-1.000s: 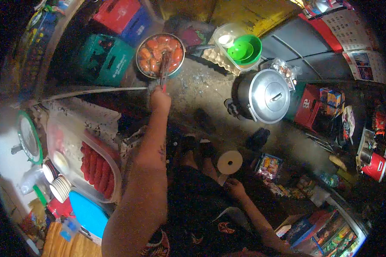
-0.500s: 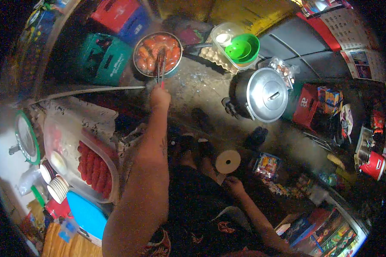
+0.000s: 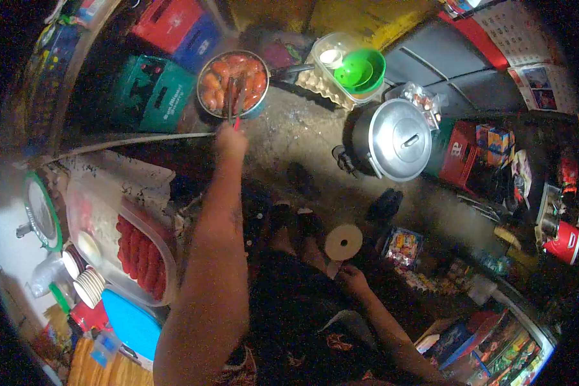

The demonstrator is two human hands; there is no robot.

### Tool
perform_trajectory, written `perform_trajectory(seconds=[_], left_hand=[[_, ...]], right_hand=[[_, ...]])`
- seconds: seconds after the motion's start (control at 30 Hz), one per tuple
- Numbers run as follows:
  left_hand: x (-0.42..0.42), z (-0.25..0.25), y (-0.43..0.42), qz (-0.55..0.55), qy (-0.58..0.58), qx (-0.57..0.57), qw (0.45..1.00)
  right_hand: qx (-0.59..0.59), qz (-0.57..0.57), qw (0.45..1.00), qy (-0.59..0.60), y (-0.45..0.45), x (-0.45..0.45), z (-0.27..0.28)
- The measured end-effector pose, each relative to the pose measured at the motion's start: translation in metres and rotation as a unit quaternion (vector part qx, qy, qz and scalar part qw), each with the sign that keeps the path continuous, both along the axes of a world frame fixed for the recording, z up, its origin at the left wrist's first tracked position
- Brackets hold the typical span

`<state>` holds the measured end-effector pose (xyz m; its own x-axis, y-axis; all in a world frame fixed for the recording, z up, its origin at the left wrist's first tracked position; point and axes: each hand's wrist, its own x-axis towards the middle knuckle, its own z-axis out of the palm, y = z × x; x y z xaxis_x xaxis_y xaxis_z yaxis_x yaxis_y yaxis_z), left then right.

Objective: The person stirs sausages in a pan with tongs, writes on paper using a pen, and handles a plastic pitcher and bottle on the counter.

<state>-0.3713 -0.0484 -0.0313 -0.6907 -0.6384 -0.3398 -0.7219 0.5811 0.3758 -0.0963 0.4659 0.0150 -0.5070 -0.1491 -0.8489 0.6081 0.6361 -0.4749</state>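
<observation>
Ahead, sausages (image 3: 235,65) lie beyond the left hand (image 3: 230,139), closed round tongs (image 3: 230,103); the right hand (image 3: 352,281) grips a handled disc (image 3: 334,242).

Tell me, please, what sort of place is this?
Probably a small kitchen or snack stall. The left hand holds metal tongs in a round pan of shiny orange-red food. There's a big, lidded silver metal pot, and a clear plastic tub of red, sausage-shaped food.

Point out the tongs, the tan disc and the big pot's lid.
Tongs (image 3: 230,101): head view, on one metal arm, over the pan of food.
Tan disc (image 3: 343,233): head view, on its flat face, just off the center hole.
Pot lid (image 3: 392,138): head view, on its metal top, beside the handle.
</observation>
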Motion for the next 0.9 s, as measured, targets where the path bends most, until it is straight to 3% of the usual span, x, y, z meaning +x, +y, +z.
perform_trajectory(seconds=[0.07, 0.2, 0.5, 0.67, 0.8, 0.9], left_hand=[[0.026, -0.013, -0.006, 0.002, 0.031, 0.009, 0.999], [0.068, 0.025, 0.009, 0.007, -0.056, -0.020, 0.998], [0.083, 0.025, 0.014, -0.086, -0.107, -0.128, 0.982], [0.081, 0.012, 0.004, -0.107, -0.115, -0.168, 0.973], [0.077, 0.021, 0.004, -0.100, -0.141, -0.129, 0.976], [0.076, 0.005, 0.001, -0.074, -0.132, -0.124, 0.981]], right_hand=[[-0.002, -0.001, 1.000, 0.015, 0.000, 0.004, -0.005], [-0.012, 0.021, 0.999, 0.031, 0.015, 0.019, -0.033], [0.032, 0.049, 0.998, 0.027, -0.003, -0.003, -0.001], [0.001, -0.002, 1.000, 0.005, -0.001, 0.000, 0.000], [0.000, -0.064, 0.998, -0.027, -0.002, 0.002, 0.001], [0.035, 0.021, 0.999, 0.009, 0.004, 0.006, -0.007]])
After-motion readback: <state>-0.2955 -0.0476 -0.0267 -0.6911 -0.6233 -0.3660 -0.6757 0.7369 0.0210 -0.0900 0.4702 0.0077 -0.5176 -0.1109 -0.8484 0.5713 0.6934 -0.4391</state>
